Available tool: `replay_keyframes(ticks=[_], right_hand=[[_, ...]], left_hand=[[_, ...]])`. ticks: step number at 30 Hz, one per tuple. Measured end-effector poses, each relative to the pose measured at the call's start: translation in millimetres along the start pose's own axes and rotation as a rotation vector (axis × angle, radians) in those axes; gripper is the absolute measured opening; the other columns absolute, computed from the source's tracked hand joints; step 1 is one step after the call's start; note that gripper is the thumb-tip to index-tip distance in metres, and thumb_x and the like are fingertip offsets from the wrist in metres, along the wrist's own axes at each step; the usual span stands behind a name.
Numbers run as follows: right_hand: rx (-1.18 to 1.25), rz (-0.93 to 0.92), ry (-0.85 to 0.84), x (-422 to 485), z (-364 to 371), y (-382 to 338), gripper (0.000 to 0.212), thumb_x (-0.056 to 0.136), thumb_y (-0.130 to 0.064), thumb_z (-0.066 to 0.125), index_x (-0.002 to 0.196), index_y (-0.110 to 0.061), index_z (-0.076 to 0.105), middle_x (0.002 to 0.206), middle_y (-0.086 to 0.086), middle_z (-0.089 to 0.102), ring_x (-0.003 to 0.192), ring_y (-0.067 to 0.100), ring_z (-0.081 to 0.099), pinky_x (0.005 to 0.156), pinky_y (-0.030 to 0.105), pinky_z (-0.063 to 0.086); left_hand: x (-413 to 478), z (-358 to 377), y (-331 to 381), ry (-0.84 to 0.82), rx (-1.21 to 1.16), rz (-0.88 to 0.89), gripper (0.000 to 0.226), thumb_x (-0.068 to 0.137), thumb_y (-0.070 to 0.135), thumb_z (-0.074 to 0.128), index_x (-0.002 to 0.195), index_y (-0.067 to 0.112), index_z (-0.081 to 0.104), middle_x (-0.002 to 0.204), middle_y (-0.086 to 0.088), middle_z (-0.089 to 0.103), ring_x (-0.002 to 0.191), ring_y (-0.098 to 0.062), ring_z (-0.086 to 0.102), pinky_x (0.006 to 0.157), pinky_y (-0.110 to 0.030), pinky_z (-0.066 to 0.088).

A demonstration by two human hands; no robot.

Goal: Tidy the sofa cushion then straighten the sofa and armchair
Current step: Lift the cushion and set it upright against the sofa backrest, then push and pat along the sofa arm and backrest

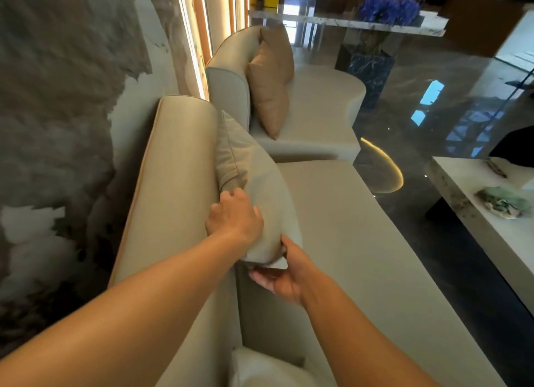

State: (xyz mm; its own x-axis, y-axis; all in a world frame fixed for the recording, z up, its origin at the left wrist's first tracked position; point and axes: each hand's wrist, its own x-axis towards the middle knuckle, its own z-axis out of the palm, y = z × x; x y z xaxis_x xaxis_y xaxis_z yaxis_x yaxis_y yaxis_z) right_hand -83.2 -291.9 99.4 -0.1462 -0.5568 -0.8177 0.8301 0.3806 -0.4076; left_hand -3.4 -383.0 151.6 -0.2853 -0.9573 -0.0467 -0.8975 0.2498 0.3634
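Note:
A grey-beige cushion (254,178) leans upright against the backrest of the pale sofa (361,256). My left hand (234,216) grips its top edge near the backrest. My right hand (281,274) holds its near lower corner from underneath. Beyond the sofa stands the matching armchair (318,103), with a tan cushion (270,80) upright against its back. Another pale cushion (260,369) shows at the bottom edge of the view.
A marbled wall (57,97) with lit vertical strips runs behind the sofa. A white low table (491,230) with a green ornament stands at the right. A dark plinth with blue flowers (387,9) and a glossy dark floor (433,97) lie beyond the armchair.

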Motion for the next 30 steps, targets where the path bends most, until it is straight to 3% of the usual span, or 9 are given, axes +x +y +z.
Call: replay_keyframes(ticks=[4, 8, 12, 16, 19, 21, 23, 26, 30], right_hand=[[-0.514, -0.096, -0.032, -57, -50, 16, 0.033, 0.096, -0.034, 0.051, 0.115, -0.009, 0.062, 0.089, 0.012, 0.071, 0.060, 0.024, 0.062, 0.049, 0.027, 0.048], [-1.174, -0.146, 0.162, -126, -142, 55, 0.017, 0.094, -0.025, 0.049, 0.096, -0.013, 0.062, 0.084, 0.006, 0.064, 0.052, 0.017, 0.055, 0.049, 0.019, 0.041], [-1.437, -0.044, 0.150, -196, -243, 138, 0.019, 0.097, -0.028, 0.043, 0.100, -0.015, 0.056, 0.093, 0.010, 0.061, 0.065, 0.020, 0.061, 0.062, 0.028, 0.049], [-1.757, -0.132, 0.015, -275, -296, 213, 0.036, 0.100, -0.020, 0.039, 0.116, 0.000, 0.065, 0.119, 0.022, 0.063, 0.114, 0.030, 0.060, 0.085, 0.032, 0.046], [-1.869, -0.227, -0.082, -332, -331, 260, 0.033, 0.096, -0.020, 0.041, 0.108, -0.007, 0.070, 0.122, 0.018, 0.066, 0.105, 0.026, 0.061, 0.086, 0.033, 0.046], [-1.872, -0.369, -0.019, -366, -351, 287, 0.034, 0.095, -0.030, 0.039, 0.096, -0.015, 0.069, 0.112, 0.014, 0.070, 0.104, 0.032, 0.063, 0.080, 0.034, 0.046], [-1.919, -0.537, 0.099, -389, -366, 311, 0.041, 0.098, -0.040, 0.030, 0.107, -0.022, 0.066, 0.119, 0.007, 0.068, 0.110, 0.031, 0.060, 0.090, 0.037, 0.044], [-1.998, -0.655, 0.224, -409, -374, 343, 0.061, 0.094, -0.058, 0.013, 0.141, -0.032, 0.043, 0.143, 0.000, 0.051, 0.131, 0.028, 0.042, 0.111, 0.046, 0.025], [-1.967, -0.723, 0.338, -419, -373, 384, 0.078, 0.081, -0.077, 0.001, 0.151, -0.045, 0.013, 0.162, 0.005, 0.025, 0.146, 0.037, 0.016, 0.115, 0.057, -0.002]], left_hand=[[-49, -5, -12, -0.073, 0.013, 0.024, 0.045, 0.093, 0.043, 0.042, 0.121, 0.009, 0.051, 0.125, -0.017, 0.054, 0.112, -0.039, 0.052, 0.088, -0.045, 0.044], [-143, -13, -57, -0.082, 0.321, 0.221, 0.040, 0.097, 0.039, 0.033, 0.119, 0.016, 0.058, 0.127, -0.014, 0.058, 0.117, -0.036, 0.049, 0.096, -0.043, 0.042], [-266, 4, -111, -0.021, 0.358, 0.120, 0.054, 0.098, 0.035, 0.029, 0.151, 0.022, 0.027, 0.161, -0.003, 0.018, 0.147, -0.031, 0.013, 0.117, -0.049, 0.017], [-391, 7, -109, 0.028, 0.317, -0.095, 0.061, 0.098, 0.037, 0.035, 0.152, 0.011, 0.021, 0.161, -0.011, 0.016, 0.147, -0.035, 0.011, 0.118, -0.053, 0.011], [-490, 11, -98, 0.048, 0.314, -0.178, 0.066, 0.096, 0.041, 0.042, 0.151, 0.009, 0.024, 0.160, -0.012, 0.020, 0.143, -0.042, 0.016, 0.115, -0.057, 0.015], [-548, 10, -92, 0.013, 0.313, -0.303, 0.068, 0.095, 0.050, 0.036, 0.152, 0.018, 0.020, 0.162, -0.005, 0.016, 0.141, -0.045, 0.015, 0.113, -0.060, 0.017], [-587, 8, -90, -0.079, 0.264, -0.433, 0.070, 0.092, 0.062, 0.020, 0.153, 0.030, 0.008, 0.163, 0.002, 0.006, 0.140, -0.048, 0.012, 0.111, -0.064, 0.017], [-619, 12, -91, -0.058, 0.173, -0.536, 0.071, 0.085, 0.072, 0.010, 0.149, 0.045, -0.005, 0.163, 0.006, -0.004, 0.140, -0.051, 0.007, 0.108, -0.070, 0.016], [-643, 22, -93, -0.013, 0.044, -0.581, 0.073, 0.080, 0.079, 0.013, 0.145, 0.052, -0.008, 0.162, 0.009, -0.010, 0.137, -0.055, 0.010, 0.101, -0.074, 0.024]])
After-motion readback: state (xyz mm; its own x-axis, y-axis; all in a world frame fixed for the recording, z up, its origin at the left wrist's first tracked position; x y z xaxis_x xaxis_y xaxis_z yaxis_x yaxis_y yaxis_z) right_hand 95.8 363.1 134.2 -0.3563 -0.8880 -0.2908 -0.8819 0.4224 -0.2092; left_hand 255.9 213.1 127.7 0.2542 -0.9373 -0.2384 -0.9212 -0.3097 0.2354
